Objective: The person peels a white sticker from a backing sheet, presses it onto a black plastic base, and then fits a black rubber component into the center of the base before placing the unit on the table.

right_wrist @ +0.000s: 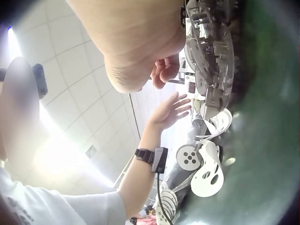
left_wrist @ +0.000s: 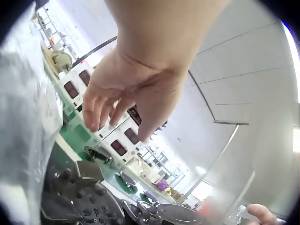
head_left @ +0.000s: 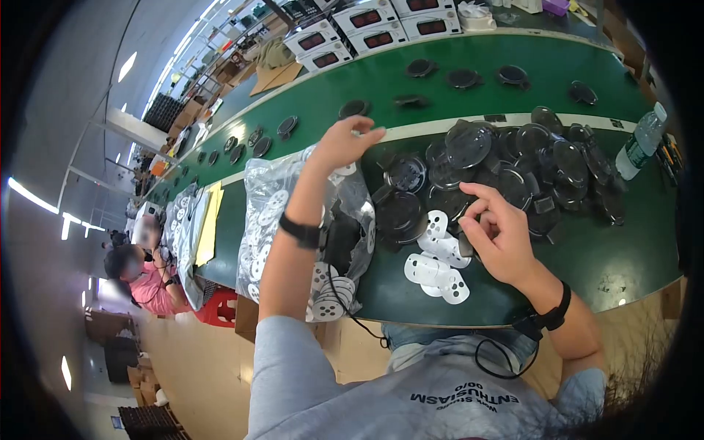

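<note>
A worker in a gray shirt sits at a green desk [head_left: 601, 264], left hand [head_left: 345, 143] raised near the far end of a clear bag [head_left: 257, 176]. Its fingers are spread apart and relaxed, gripping nothing that shows. The right hand [head_left: 502, 238] hovers between a heap of black discs [head_left: 469, 147] and a loose group of white plates [head_left: 440, 275], its fingers loosely bent, the thumb apart from the index finger, with nothing visible in its grasp. The white plates, pierced with holes, overlap on the desk just below the right hand in the head view; more sit inside the clear bag to the left. The heap spreads from the middle of the desk toward a plastic bottle [head_left: 644, 147] at right. Beyond a pale strip [head_left: 418, 130], single black discs lie spaced along a green surface [head_left: 491, 99], one of them just past the left hand's fingers. White boxes [head_left: 363, 22] are stacked behind. A yellow sheet [head_left: 209, 227] lies left of the clear bag, and a person in pink [head_left: 150, 286] sits farther left. Dark bands circle both wrists.
</note>
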`<action>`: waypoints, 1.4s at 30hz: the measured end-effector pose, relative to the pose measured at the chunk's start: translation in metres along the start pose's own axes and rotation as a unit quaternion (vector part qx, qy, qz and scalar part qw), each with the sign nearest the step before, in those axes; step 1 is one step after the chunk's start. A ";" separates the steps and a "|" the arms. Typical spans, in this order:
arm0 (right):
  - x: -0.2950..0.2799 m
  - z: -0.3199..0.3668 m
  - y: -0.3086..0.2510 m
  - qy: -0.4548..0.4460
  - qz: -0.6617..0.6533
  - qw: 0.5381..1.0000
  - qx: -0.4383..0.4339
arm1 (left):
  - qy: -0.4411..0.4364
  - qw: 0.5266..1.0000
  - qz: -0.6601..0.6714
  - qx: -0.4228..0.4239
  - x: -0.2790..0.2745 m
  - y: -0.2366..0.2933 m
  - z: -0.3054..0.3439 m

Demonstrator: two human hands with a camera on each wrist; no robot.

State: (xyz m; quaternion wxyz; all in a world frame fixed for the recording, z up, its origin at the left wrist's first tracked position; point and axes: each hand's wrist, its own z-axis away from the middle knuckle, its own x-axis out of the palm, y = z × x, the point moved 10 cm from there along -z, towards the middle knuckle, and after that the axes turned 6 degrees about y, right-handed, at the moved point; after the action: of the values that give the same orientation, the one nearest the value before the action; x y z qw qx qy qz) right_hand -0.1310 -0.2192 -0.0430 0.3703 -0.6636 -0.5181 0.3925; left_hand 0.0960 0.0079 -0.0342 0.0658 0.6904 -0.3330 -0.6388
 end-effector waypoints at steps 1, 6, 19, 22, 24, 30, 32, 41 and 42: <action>0.000 0.000 -0.002 -0.003 0.006 1.000 -0.008 | -0.047 0.999 -0.015 0.020 -0.010 0.018 0.024; 0.011 0.009 -0.019 -0.021 0.040 0.997 -0.059 | -0.202 0.978 -0.039 -0.033 -0.022 0.025 0.140; 0.020 0.009 -0.013 -0.039 0.051 0.997 -0.053 | 0.099 0.980 -0.161 0.069 -0.019 0.050 0.239; 0.022 0.011 -0.013 -0.045 0.052 0.996 -0.055 | 0.170 0.976 -0.108 0.077 -0.027 0.046 0.245; 0.023 0.010 -0.014 -0.048 0.057 0.995 -0.061 | 0.214 0.974 -0.051 0.048 -0.041 0.040 0.248; 0.037 0.020 0.027 -0.102 -0.168 0.967 0.160 | 0.334 0.929 -0.026 0.154 -0.077 0.112 0.238; 0.041 0.018 0.013 -0.143 -0.291 0.920 0.218 | 0.321 0.916 0.016 0.241 -0.044 0.144 0.231; -0.004 -0.006 0.019 0.031 -0.270 0.959 0.074 | 0.049 0.863 0.503 0.032 0.064 0.117 0.158; -0.010 -0.006 0.015 0.054 -0.213 0.975 0.041 | -0.005 0.845 0.534 -0.001 0.081 0.113 0.152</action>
State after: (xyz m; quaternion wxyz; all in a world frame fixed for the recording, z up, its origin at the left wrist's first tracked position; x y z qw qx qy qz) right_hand -0.1209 -0.2322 -0.0530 0.5001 -0.5426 -0.6099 0.2890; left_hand -0.0902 -0.0718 -0.0702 0.3958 0.4027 -0.6501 -0.5084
